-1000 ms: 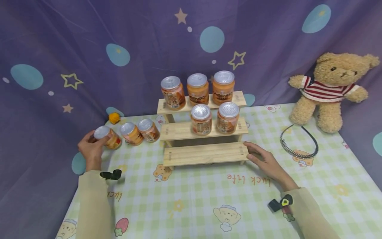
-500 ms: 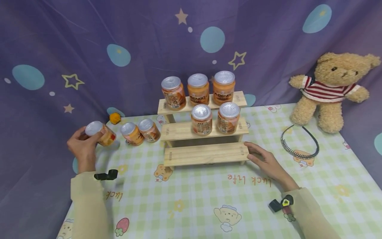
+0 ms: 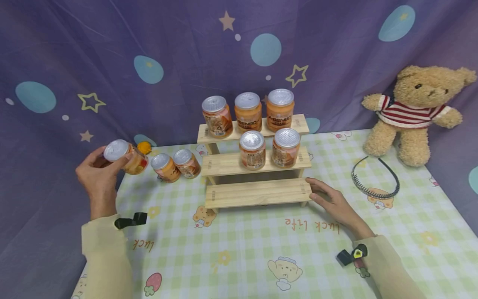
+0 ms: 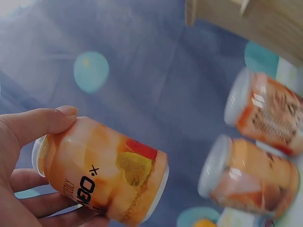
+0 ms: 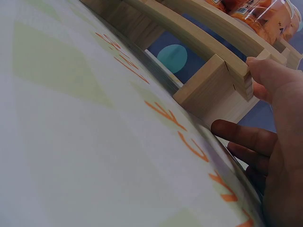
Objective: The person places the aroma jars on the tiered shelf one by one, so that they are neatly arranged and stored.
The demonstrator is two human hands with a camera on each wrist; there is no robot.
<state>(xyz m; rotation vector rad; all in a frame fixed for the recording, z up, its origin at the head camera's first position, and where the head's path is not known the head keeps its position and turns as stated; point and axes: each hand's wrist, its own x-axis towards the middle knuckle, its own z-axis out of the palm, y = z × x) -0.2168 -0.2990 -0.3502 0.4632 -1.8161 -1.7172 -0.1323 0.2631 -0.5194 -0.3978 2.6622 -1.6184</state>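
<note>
My left hand [image 3: 98, 177] grips an orange-labelled jar [image 3: 136, 162] with a silver lid, at the table's far left. In the left wrist view, the thumb lies along one side of the jar [image 4: 106, 170] and the fingers curl round the other. The jar is tilted and looks raised above the cloth. Right of it, two similar jars [image 3: 167, 170] stand close together on the table. My right hand [image 3: 336, 205] touches the right end of the three-step wooden rack's lowest shelf [image 3: 257, 193]. In the right wrist view, the fingers [image 5: 246, 137] are fairly straight and loose beside the rack.
Three jars [image 3: 248, 114] stand on the rack's top shelf and two [image 3: 285, 151] on the right half of its middle shelf. A small orange ball-like object [image 3: 144, 147] lies at the back left. A black headband [image 3: 393, 178] and a teddy bear [image 3: 408, 112] are at the right.
My left hand has carried its jar leftward, away from the two table jars, then lifted it slightly. The right hand stays at the shelf's end.
</note>
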